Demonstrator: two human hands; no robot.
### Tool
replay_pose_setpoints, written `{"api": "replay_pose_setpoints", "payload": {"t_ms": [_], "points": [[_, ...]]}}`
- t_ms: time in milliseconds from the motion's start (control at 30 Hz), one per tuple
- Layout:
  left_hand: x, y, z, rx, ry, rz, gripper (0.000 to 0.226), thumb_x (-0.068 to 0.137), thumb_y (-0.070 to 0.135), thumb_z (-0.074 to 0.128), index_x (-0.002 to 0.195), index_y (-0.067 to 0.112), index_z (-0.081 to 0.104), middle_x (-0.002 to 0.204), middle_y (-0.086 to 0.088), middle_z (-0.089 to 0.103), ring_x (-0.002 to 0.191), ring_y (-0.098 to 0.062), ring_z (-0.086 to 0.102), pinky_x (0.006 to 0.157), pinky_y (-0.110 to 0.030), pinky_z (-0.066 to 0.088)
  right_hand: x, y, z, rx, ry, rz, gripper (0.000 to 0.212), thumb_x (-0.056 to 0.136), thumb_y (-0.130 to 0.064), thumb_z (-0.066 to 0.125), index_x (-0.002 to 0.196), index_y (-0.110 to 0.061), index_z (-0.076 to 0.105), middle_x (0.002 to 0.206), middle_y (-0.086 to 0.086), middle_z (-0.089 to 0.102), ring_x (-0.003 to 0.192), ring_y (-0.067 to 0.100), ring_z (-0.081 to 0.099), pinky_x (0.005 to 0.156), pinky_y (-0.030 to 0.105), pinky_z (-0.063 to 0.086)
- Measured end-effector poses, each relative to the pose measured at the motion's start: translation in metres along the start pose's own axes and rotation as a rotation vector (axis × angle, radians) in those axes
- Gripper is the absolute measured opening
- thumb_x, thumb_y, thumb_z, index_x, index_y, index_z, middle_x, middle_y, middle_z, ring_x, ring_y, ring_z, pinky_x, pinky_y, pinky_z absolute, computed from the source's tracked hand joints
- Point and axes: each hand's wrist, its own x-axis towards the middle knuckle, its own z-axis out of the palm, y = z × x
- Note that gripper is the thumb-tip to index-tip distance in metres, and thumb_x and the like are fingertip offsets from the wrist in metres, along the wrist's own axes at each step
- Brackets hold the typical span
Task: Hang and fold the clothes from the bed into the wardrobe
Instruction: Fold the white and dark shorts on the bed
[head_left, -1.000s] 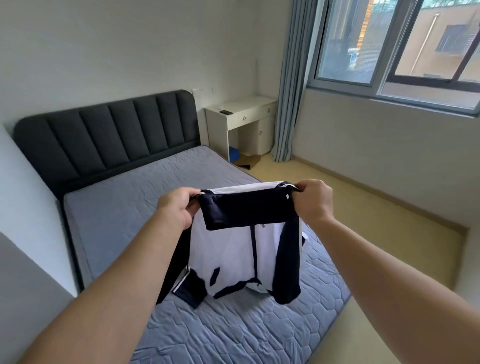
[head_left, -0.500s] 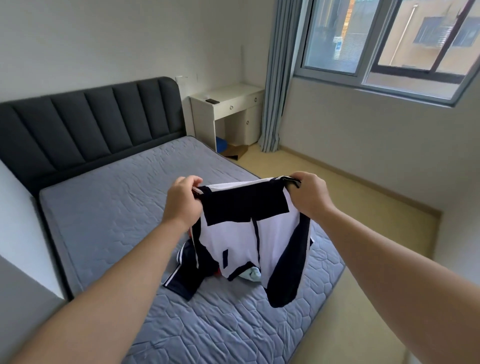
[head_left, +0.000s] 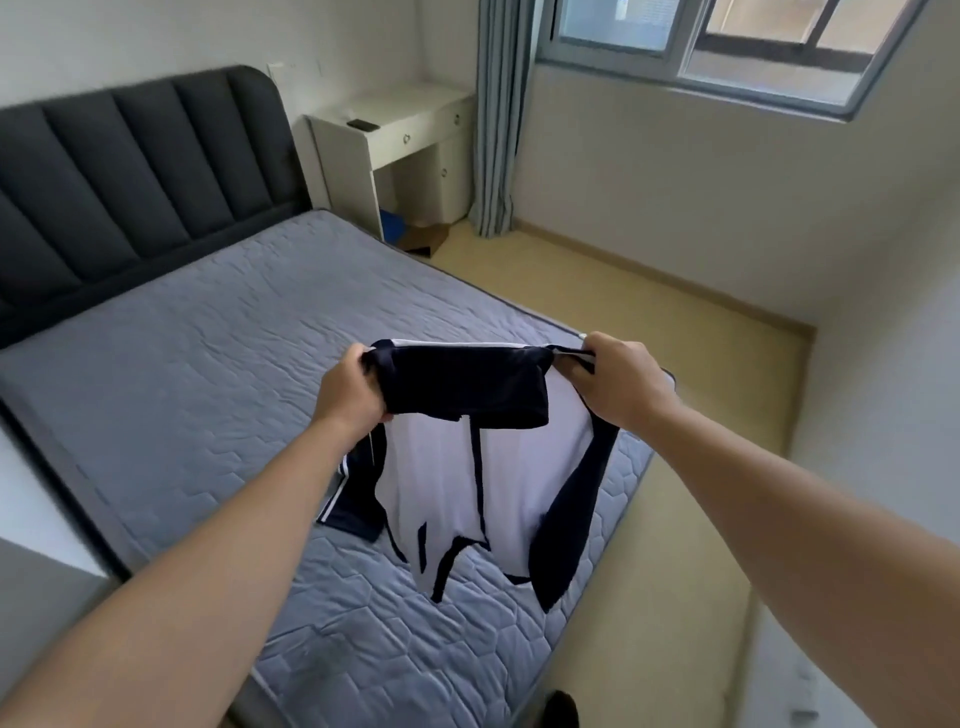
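Both forearms reach fwd over the bed (head_left: 208, 364). Left grip (head_left: 350, 389) curled round top-left corner of shirt (head_left: 519, 467), pinching cloth. Right grip (head_left: 618, 387) pinching top-right corner. Shirt white w/ navy trim, held up in air above foot end of bed. Navy top part folded over the front; hem + one dark sleeve hang toward the mattress. Navy piece w/ white stripes (head_left: 353, 504) lies on mattress below left grip; can't tell if same shirt. Beyond: dark padded headboard (head_left: 130, 171). Far corner: white desk (head_left: 405, 117), small dark item (head_left: 362, 124) on top. Grey curtain (head_left: 496, 119) just beside desk, window (head_left: 701, 41) above right.
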Motion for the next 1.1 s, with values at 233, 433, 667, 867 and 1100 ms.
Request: {"api": "replay_pose_setpoints", "payload": {"t_ms": [233, 433, 667, 867, 1100], "points": [[-0.031, -0.035, -0.006, 0.161, 0.093, 0.042, 0.019, 0.095, 0.016, 0.052, 0.103, 0.0, 0.055, 0.101, -0.026, 0.062, 0.093, -0.042, 0.058, 0.068, -0.039, 0.035, -0.053, -0.002, 0.017, -0.092, -0.115, 0.067, 0.048, 0.093, -0.066, 0.039, 0.069, -0.024, 0.039, 0.07, -0.001, 0.053, 0.069, 0.026, 0.052, 0.05, 0.031, 0.032], [-0.087, -0.063, -0.032, 0.186, 0.217, 0.064, 0.024, 0.091, 0.014, 0.059, 0.105, -0.005, 0.06, 0.114, -0.03, 0.054, 0.099, -0.04, 0.054, 0.083, -0.035, 0.039, -0.111, -0.014, 0.034, -0.013, -0.118, 0.02, 0.048, 0.098, -0.057, 0.041, 0.066, -0.021, 0.039, 0.065, -0.002, 0.05, 0.061, 0.024, 0.049, 0.047, 0.03, 0.029], [-0.157, -0.098, -0.056, 0.2, 0.271, -0.033, 0.029, 0.088, 0.019, 0.055, 0.101, -0.006, 0.061, 0.115, -0.03, 0.052, 0.079, -0.027, 0.044, 0.079, -0.037, 0.045, -0.192, -0.036, 0.064, 0.047, -0.26, 0.025, 0.058, 0.097, -0.058, 0.042, 0.057, -0.017, 0.042, 0.054, -0.001, 0.048, 0.052, 0.02, 0.045, 0.044, 0.029, 0.024], [-0.189, -0.138, -0.089, 0.173, 0.323, -0.052, 0.019, 0.086, 0.011, 0.05, 0.081, -0.006, 0.056, 0.107, -0.036, 0.055, 0.075, -0.045, 0.053, 0.063, -0.04, 0.04, -0.23, -0.07, 0.076, 0.118, -0.656, 0.055, 0.062, 0.087, -0.068, 0.053, 0.055, -0.016, 0.041, 0.036, -0.009, 0.035, 0.034, 0.009, 0.036, 0.038, 0.018, 0.026], [-0.201, -0.184, -0.124, -0.211, 0.48, -0.223, 0.04, 0.071, 0.03, 0.037, 0.092, 0.0, 0.053, 0.13, -0.015, 0.043, 0.096, -0.035, 0.051, 0.087, -0.038, 0.043, -0.261, -0.133, 0.106, 0.476, -1.099, 0.214, 0.068, 0.056, -0.073, 0.079, 0.089, -0.014, 0.07, 0.088, 0.005, 0.075, 0.081, 0.024, 0.073, 0.078, 0.039, 0.06]]}}
